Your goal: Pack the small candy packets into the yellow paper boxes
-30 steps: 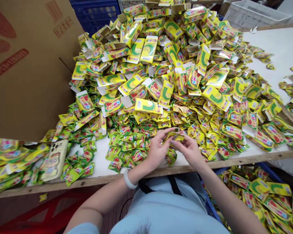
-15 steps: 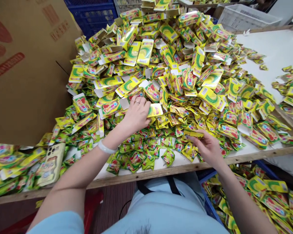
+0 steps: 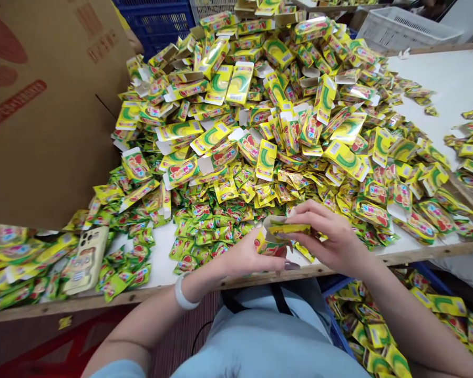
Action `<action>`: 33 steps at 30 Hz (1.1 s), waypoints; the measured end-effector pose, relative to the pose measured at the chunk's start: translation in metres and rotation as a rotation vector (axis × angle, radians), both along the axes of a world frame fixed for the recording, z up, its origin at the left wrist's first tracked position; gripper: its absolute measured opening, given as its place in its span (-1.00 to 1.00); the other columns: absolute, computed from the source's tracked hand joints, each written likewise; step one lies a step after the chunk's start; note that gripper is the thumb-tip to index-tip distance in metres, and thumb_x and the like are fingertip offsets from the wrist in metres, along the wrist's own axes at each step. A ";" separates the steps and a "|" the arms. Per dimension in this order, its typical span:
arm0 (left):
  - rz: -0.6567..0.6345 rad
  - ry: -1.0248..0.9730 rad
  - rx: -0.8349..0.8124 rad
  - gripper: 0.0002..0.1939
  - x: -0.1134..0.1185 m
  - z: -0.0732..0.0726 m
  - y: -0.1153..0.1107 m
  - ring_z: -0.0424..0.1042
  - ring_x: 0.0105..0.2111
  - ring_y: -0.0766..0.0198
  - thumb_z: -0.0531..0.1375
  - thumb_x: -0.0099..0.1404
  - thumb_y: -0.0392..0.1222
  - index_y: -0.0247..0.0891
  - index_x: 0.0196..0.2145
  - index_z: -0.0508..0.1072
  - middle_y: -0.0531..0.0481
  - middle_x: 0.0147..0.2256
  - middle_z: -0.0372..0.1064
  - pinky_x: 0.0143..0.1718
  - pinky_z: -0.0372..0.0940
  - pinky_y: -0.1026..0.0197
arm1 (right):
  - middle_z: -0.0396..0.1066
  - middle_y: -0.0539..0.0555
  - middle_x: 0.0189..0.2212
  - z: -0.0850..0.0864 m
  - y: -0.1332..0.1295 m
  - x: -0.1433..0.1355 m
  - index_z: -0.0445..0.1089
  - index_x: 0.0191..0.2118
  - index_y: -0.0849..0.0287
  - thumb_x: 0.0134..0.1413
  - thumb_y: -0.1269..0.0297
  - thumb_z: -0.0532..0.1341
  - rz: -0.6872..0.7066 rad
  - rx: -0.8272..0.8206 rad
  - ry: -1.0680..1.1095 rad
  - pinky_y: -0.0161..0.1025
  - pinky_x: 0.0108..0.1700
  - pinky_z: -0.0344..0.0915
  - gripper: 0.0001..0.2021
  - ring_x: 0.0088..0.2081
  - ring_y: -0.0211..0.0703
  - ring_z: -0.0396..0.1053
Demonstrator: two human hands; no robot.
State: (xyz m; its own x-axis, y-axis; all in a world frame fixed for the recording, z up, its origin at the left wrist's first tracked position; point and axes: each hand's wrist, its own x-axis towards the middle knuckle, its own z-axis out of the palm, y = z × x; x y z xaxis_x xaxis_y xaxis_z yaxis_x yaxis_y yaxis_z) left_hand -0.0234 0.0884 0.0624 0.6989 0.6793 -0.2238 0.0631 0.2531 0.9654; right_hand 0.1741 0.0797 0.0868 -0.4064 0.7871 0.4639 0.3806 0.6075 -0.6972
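Near the table's front edge my left hand [image 3: 246, 257] is wrapped round a small yellow-and-green candy box [image 3: 265, 242] with a white flap standing up at its open end. My right hand [image 3: 331, 236] meets it from the right, fingers pinched on a yellow candy packet [image 3: 289, 229] held at the mouth of the box. How far the packet sits inside is hidden by the fingers. Behind both hands lie many green candy sachets [image 3: 205, 231] and a tall heap of yellow boxes [image 3: 220, 136], several with flaps open.
A large cardboard carton [image 3: 51, 126] stands at the left, with a phone [image 3: 87, 260] lying before it. Below the table on the right is a blue crate [image 3: 341, 336] full of boxes. A white crate [image 3: 410, 29] and a blue crate [image 3: 155, 26] stand behind the heap.
My left hand has come down from the heap to the table's front edge with a box. My right hand has moved left and brought the packet to the box's open end.
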 end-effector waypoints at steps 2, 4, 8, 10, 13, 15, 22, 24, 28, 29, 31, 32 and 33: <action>-0.026 0.045 0.038 -0.59 0.000 0.001 0.001 0.31 -0.37 0.28 0.36 0.05 -0.15 -0.28 -0.16 0.39 0.07 -0.38 0.35 -0.29 0.29 0.23 | 0.41 0.12 -0.23 0.005 -0.005 0.003 0.46 -0.09 0.10 0.30 0.36 0.14 0.044 -0.068 -0.168 -0.27 -0.25 0.40 -0.83 -0.23 -0.16 0.43; -0.026 0.100 0.098 -0.55 0.001 -0.002 0.000 0.35 -0.30 0.23 0.33 0.07 -0.18 -0.28 -0.07 0.38 0.02 -0.28 0.40 -0.22 0.32 0.19 | 0.40 0.10 -0.26 0.011 -0.009 0.005 0.47 -0.12 0.08 0.31 0.38 0.11 0.066 -0.143 -0.306 -0.29 -0.29 0.38 -0.81 -0.29 -0.17 0.43; -0.064 0.163 0.147 -0.53 0.001 -0.010 -0.003 0.37 -0.22 0.19 0.32 0.10 -0.17 -0.26 -0.04 0.34 -0.01 -0.21 0.39 -0.13 0.32 0.16 | 0.43 0.09 -0.22 0.019 -0.012 0.011 0.43 -0.07 0.06 0.29 0.38 0.12 0.152 -0.234 -0.375 -0.27 -0.24 0.40 -0.81 -0.26 -0.15 0.45; -0.101 0.165 0.088 -0.52 -0.002 -0.013 -0.006 0.36 -0.28 0.23 0.33 0.11 -0.14 -0.26 -0.04 0.30 0.04 -0.28 0.36 -0.21 0.32 0.20 | 0.46 0.10 -0.20 0.014 -0.015 0.016 0.38 -0.02 0.09 0.30 0.37 0.13 0.142 -0.247 -0.301 -0.27 -0.21 0.42 -0.81 -0.22 -0.15 0.47; -0.169 0.162 0.043 -0.48 -0.006 -0.016 -0.012 0.36 -0.34 0.25 0.33 0.12 -0.10 -0.24 -0.01 0.26 0.08 -0.33 0.34 -0.25 0.32 0.20 | 0.48 0.10 -0.31 -0.004 -0.022 0.021 0.40 -0.16 0.14 0.31 0.40 0.12 0.101 -0.190 -0.179 -0.33 -0.32 0.40 -0.88 -0.32 -0.19 0.47; -0.203 0.191 0.071 -0.43 -0.007 -0.019 -0.016 0.39 -0.32 0.22 0.34 0.12 -0.09 -0.22 0.04 0.24 0.05 -0.30 0.36 -0.22 0.33 0.18 | 0.49 0.09 -0.38 -0.018 -0.029 0.022 0.43 -0.25 0.14 0.32 0.42 0.09 0.134 -0.155 -0.147 -0.34 -0.36 0.39 -0.82 -0.35 -0.19 0.48; -0.312 0.029 -0.181 -0.57 0.007 -0.029 -0.020 0.32 -0.52 0.32 0.38 0.08 0.00 -0.25 -0.22 0.31 0.13 -0.48 0.31 -0.44 0.30 0.24 | 0.50 0.11 -0.33 -0.038 -0.048 0.020 0.43 -0.19 0.11 0.23 0.52 0.15 -0.041 -0.027 0.006 -0.32 -0.31 0.43 -0.82 -0.31 -0.17 0.51; -0.395 -0.049 -0.296 -0.59 0.010 -0.027 -0.018 0.30 -0.59 0.34 0.36 0.09 0.09 -0.26 -0.43 0.30 0.11 -0.56 0.27 -0.52 0.27 0.25 | 0.47 0.11 -0.34 -0.037 -0.050 0.020 0.41 -0.19 0.12 0.22 0.54 0.16 -0.073 0.015 0.013 -0.33 -0.33 0.42 -0.83 -0.32 -0.18 0.48; -0.439 -0.086 -0.368 -0.55 0.012 -0.021 -0.016 0.30 -0.61 0.34 0.34 0.10 0.15 -0.26 -0.52 0.29 0.08 -0.59 0.28 -0.57 0.24 0.26 | 0.46 0.12 -0.26 -0.028 -0.048 0.026 0.39 -0.13 0.11 0.24 0.42 0.21 0.047 -0.191 -0.003 -0.34 -0.39 0.39 -0.88 -0.36 -0.22 0.44; -0.423 -0.088 -0.365 -0.58 0.011 -0.021 -0.017 0.29 -0.61 0.35 0.34 0.10 0.11 -0.26 -0.49 0.29 0.10 -0.59 0.28 -0.56 0.25 0.27 | 0.46 0.12 -0.26 -0.026 -0.047 0.028 0.40 -0.13 0.11 0.25 0.41 0.20 0.071 -0.227 -0.002 -0.34 -0.37 0.38 -0.89 -0.36 -0.22 0.44; -0.362 -0.084 -0.338 -0.65 0.010 -0.023 -0.019 0.29 -0.58 0.38 0.36 0.09 -0.02 -0.25 -0.39 0.29 0.14 -0.56 0.27 -0.52 0.27 0.29 | 0.48 0.11 -0.28 -0.023 -0.047 0.027 0.44 -0.14 0.10 0.29 0.42 0.15 0.122 -0.255 0.007 -0.33 -0.30 0.39 -0.86 -0.31 -0.21 0.45; -0.322 -0.071 -0.318 -0.66 0.010 -0.024 -0.021 0.29 -0.56 0.39 0.36 0.09 -0.08 -0.25 -0.31 0.29 0.16 -0.53 0.28 -0.50 0.28 0.30 | 0.49 0.11 -0.29 -0.023 -0.048 0.026 0.45 -0.13 0.11 0.32 0.42 0.12 0.155 -0.270 0.011 -0.32 -0.26 0.39 -0.83 -0.28 -0.20 0.47; -0.287 -0.052 -0.299 -0.62 0.010 -0.026 -0.023 0.31 -0.54 0.40 0.35 0.09 -0.14 -0.24 -0.22 0.28 0.16 -0.49 0.30 -0.48 0.29 0.30 | 0.51 0.11 -0.28 -0.024 -0.050 0.023 0.46 -0.11 0.11 0.33 0.40 0.10 0.188 -0.302 0.009 -0.31 -0.23 0.40 -0.81 -0.25 -0.19 0.48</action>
State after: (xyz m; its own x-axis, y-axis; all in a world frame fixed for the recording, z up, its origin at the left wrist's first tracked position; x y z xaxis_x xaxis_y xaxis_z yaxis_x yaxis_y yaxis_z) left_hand -0.0137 0.0649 0.0359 0.8658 0.3660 -0.3413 0.1249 0.5024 0.8556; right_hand 0.1969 0.0300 0.0629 -0.5546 0.8009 0.2259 0.2749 0.4325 -0.8587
